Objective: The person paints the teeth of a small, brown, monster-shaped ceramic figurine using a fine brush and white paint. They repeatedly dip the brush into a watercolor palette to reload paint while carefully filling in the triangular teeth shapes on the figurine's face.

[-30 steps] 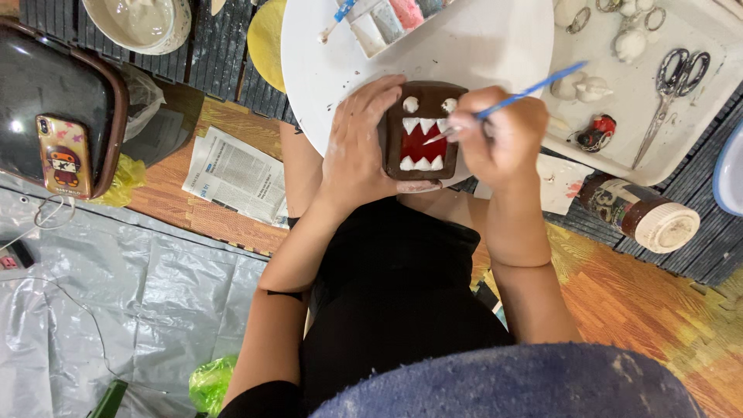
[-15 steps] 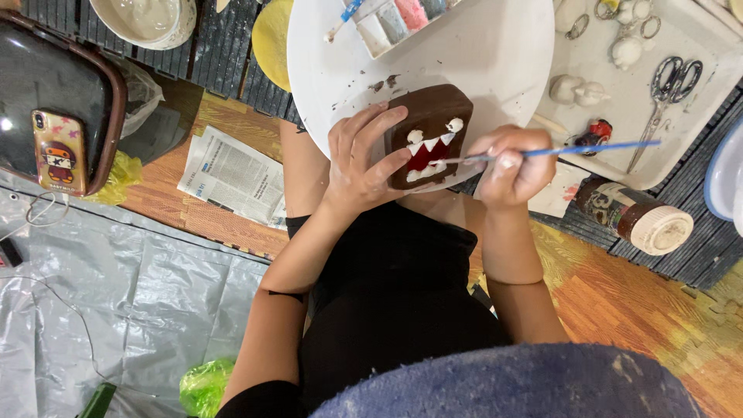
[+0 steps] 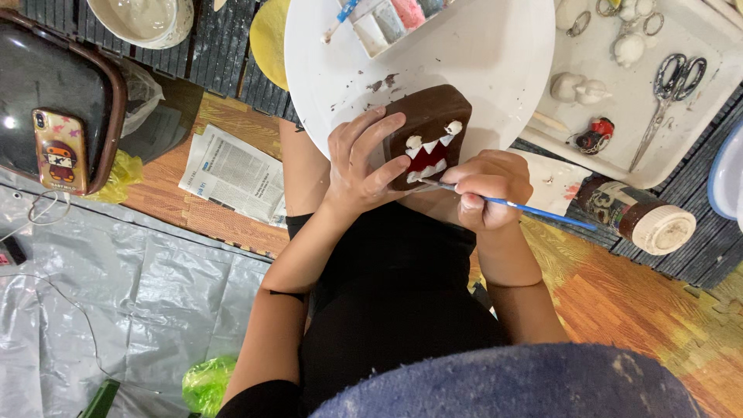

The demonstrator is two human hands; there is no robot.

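The clay block (image 3: 427,128) is dark brown with white zigzag teeth and two white dots, and the paintbrush (image 3: 520,206) has a blue handle. The round plate (image 3: 495,54) is white with brown smears, the tray (image 3: 696,124) is white, and the floor (image 3: 619,294) is orange wood-grain

Block figure (image 3: 428,133) rests on the near rim of the round plate (image 3: 495,62), between the left hand (image 3: 362,162) and right hand (image 3: 486,188). Paint palette (image 3: 395,19) lies on the plate's far side; tray (image 3: 696,147) right, newspaper (image 3: 232,174) left.
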